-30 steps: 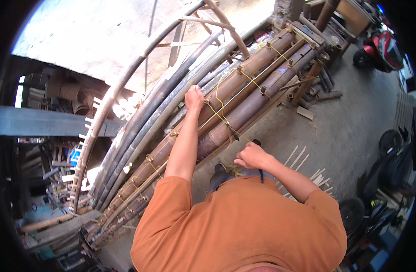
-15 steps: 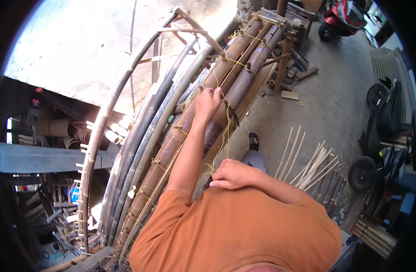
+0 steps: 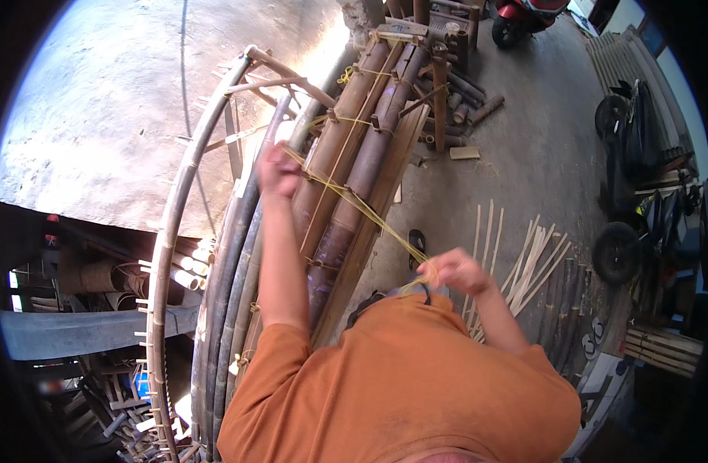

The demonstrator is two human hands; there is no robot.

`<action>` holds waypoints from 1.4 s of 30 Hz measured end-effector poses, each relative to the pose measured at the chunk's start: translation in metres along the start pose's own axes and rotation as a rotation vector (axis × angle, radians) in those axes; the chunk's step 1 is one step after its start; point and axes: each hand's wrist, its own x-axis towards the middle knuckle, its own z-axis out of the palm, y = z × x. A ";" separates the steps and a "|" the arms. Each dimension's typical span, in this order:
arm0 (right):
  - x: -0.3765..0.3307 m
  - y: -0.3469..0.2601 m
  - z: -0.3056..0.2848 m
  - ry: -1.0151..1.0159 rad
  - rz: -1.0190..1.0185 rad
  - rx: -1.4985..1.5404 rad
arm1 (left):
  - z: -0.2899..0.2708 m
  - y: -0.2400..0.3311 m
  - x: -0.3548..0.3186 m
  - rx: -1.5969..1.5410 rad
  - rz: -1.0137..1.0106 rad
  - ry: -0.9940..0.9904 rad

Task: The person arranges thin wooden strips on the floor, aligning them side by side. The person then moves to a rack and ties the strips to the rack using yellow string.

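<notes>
Across two thick brown bamboo poles (image 3: 354,154) runs a yellow cord (image 3: 362,207), pulled tight in a slant between my hands. My left hand (image 3: 279,174), smeared by motion, is closed on the cord's upper end, just beyond the left edge of the poles. Lower down on the right, my right hand (image 3: 451,270) pinches the cord in front of my body, and loose strands hang beneath its fingers. Short pegs (image 3: 375,122) stick up from the poles, with more yellow cord wound from peg to peg. A thin strip (image 3: 346,143) lies lengthwise between the poles.
Curved bamboo poles (image 3: 223,309) and a bent frame with rungs (image 3: 165,255) stand to the left. Pale split strips (image 3: 533,266) lie on the floor at right, near parked motorbikes (image 3: 620,251). Bamboo offcuts (image 3: 477,108) are heaped beside a post (image 3: 439,96).
My left hand has swung left, off the poles. My right hand has moved right and slightly up from my body, and the cord, slack before, is now taut between them. The view has shifted.
</notes>
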 end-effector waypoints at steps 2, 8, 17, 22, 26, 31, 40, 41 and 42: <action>-0.016 0.020 -0.036 0.177 -0.220 0.572 | 0.003 0.056 -0.014 -0.127 0.154 -0.159; -0.023 0.102 -0.085 0.966 0.235 0.969 | -0.029 0.179 -0.118 0.406 0.606 0.687; 0.110 0.153 0.100 0.146 0.749 0.768 | -0.093 -0.051 -0.236 1.595 0.006 0.326; 0.194 0.112 0.163 0.535 -0.094 0.607 | -0.059 -0.096 -0.231 1.946 0.261 0.748; 0.247 0.071 0.232 -0.643 -0.040 -0.511 | -0.121 -0.111 -0.223 1.848 0.584 0.675; 0.324 0.100 0.182 -0.472 -0.024 -1.788 | -0.057 -0.088 -0.234 1.775 0.348 0.693; 0.159 0.115 0.094 -0.854 -0.183 -0.960 | -0.059 -0.093 -0.231 1.790 0.394 0.798; 0.152 0.135 0.086 -0.775 -0.404 -0.904 | -0.058 -0.093 -0.234 1.790 0.327 0.798; 0.152 0.134 0.094 -0.752 -0.304 -0.857 | -0.058 -0.087 -0.230 1.696 0.278 0.811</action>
